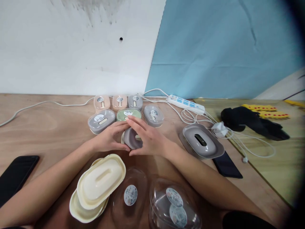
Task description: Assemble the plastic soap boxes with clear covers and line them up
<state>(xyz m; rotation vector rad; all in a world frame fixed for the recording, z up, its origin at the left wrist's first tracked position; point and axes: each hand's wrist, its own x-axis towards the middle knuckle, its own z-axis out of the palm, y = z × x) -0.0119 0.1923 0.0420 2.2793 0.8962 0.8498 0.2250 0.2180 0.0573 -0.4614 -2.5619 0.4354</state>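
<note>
My left hand [110, 137] and my right hand [148, 137] meet at mid-table around a small grey soap box [132, 138]. Both hands grip it, the left from its left side, the right from the right with fingers stretched over its top. Just behind the hands lie several small lidded soap boxes in rows: a grey one [101, 121], a green one [128, 114], another grey one [153, 115], and pink ones [102, 102] further back. A cream tray with its lid [100, 183] sits near my left forearm.
Clear plastic lids with round stickers [130, 194] lie at the front. A grey tray stack [201, 140] rests right of my hands, a dark phone [227, 165] beside it. Another phone [15, 175] lies far left. A power strip [185, 103], white cables and black gloves [252, 122] occupy the right.
</note>
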